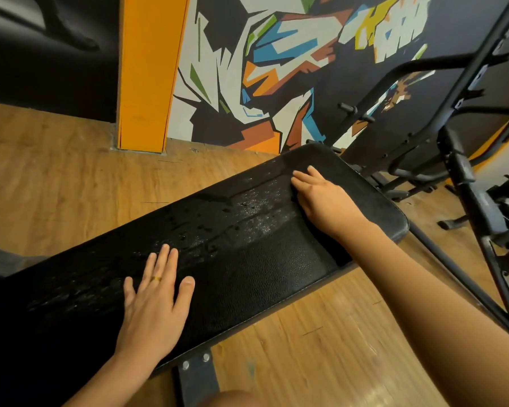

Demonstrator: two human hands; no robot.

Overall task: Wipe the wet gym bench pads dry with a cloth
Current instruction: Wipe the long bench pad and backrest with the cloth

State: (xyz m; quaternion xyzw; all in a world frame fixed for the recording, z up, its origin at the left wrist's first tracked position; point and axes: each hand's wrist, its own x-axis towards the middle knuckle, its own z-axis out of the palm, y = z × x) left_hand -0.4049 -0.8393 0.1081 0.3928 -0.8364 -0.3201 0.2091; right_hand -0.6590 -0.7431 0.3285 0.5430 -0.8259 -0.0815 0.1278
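The bench pad (247,259) runs from the near left to the far right, on a wooden floor (56,186) before a painted wall (247,69). Water beads and streaks cover a band along its middle and far edge; the near edge reads as dry, dull grain.

The left hand (156,292) lies flat and released, palm down, fingers spread, near the near edge toward the left end. It grasps nothing and wears a ring (157,278).

The right hand (321,198) rests palm down near the far right end. A dark fold shows beneath its fingers, probably the cloth (293,195), black against black. Whether the fingers are grasping it or only pressing it flat cannot be told.

Procedure, as judged from this position:
1. Keep the left hand planted as a brace on the surface.
2. Press the cloth flat under the whole palm.
3. Draw it in long overlapping passes from the right end toward the left end.
4. Work from the far edge to the near edge.
5. Turn the cloth once it is soaked.

A black metal frame (453,142) stands just beside the right end; mind the elbow.
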